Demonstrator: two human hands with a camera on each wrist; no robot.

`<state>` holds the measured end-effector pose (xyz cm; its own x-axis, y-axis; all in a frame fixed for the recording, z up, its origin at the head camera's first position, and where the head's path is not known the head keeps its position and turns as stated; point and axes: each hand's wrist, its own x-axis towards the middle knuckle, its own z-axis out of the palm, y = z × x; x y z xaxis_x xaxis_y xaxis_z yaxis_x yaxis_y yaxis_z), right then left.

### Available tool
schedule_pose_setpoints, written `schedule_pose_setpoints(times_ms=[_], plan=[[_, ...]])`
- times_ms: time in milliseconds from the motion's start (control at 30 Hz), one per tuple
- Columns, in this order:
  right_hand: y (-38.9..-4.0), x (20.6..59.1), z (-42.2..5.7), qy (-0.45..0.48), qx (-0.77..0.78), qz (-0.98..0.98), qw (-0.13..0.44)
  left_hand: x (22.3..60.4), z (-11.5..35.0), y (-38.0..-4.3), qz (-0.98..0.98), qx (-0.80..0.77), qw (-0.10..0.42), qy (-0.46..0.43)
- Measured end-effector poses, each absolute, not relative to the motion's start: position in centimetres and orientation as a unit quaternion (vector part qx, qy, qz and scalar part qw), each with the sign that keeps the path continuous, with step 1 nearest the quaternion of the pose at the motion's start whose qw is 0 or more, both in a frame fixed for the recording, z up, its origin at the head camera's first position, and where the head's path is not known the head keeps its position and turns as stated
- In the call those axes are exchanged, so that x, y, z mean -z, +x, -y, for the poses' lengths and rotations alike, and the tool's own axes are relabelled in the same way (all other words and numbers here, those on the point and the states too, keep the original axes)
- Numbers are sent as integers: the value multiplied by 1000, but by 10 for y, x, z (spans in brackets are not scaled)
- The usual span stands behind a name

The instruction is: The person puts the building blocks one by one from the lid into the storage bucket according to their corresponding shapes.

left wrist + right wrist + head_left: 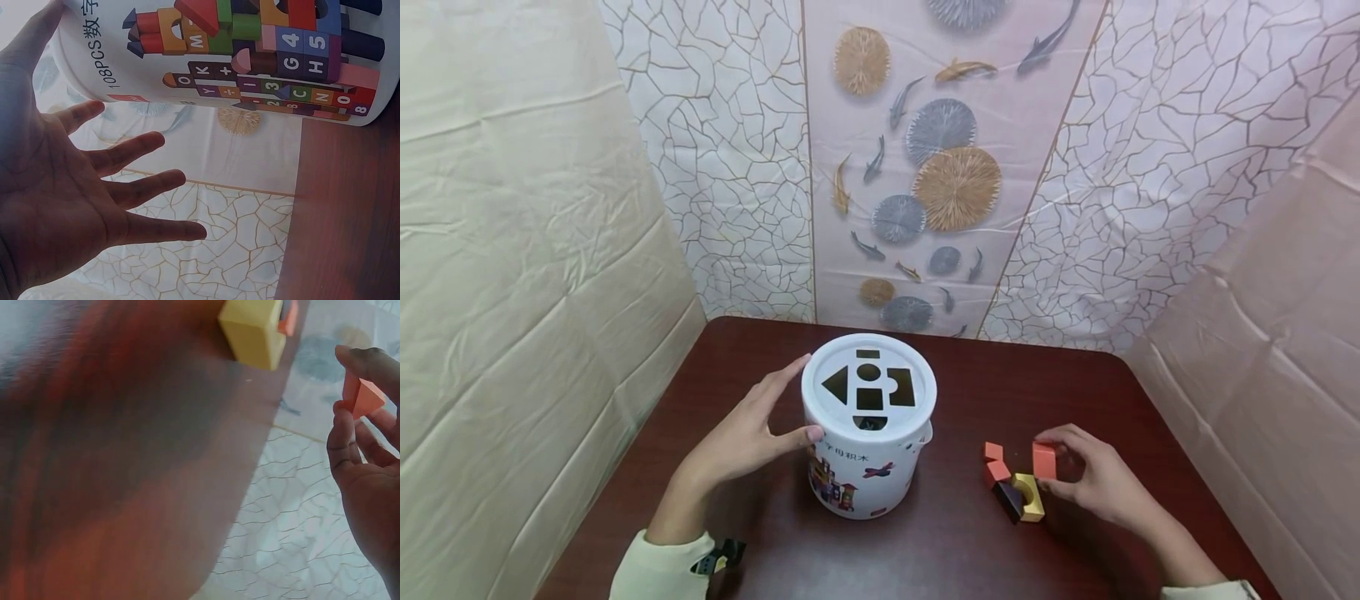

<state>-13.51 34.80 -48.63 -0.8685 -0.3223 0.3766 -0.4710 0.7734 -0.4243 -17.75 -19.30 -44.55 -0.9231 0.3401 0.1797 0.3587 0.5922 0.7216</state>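
Observation:
A white bucket [891, 493] with printed toy-block pictures stands upright at mid-table. Its white lid [919, 417] has cut-out holes, among them a triangle, a circle and a square. My left hand [737, 442] is at the bucket's left side, thumb and index finger at the lid's rim; in the left wrist view, the other fingers spread out straight. To the right, my right hand [1101, 475] pinches a red-orange block [1044, 461] between thumb and fingers. Close beside it lie a yellow block [1034, 506] with a curved notch, a dark block [1009, 502] and two small red-orange blocks [997, 472].
The dark red-brown table [955, 542] has rounded far corners. A patterned cloth [745, 167] hangs behind it, and pale cloth walls [535, 275] rise on both sides. A dark strap [722, 557] sits at the left wrist.

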Motion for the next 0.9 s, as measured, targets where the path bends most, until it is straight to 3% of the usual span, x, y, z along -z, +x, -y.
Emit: schedule_pose_setpoints(times_ms=[533, 900], plan=[[-141, 433, -318, 256, -260, 914, 176, 444, 195, -175, 889, 406, 23, -212], [-144, 419, -312, 282, -262, 901, 201, 443, 194, -175, 890, 408, 16, -203]])
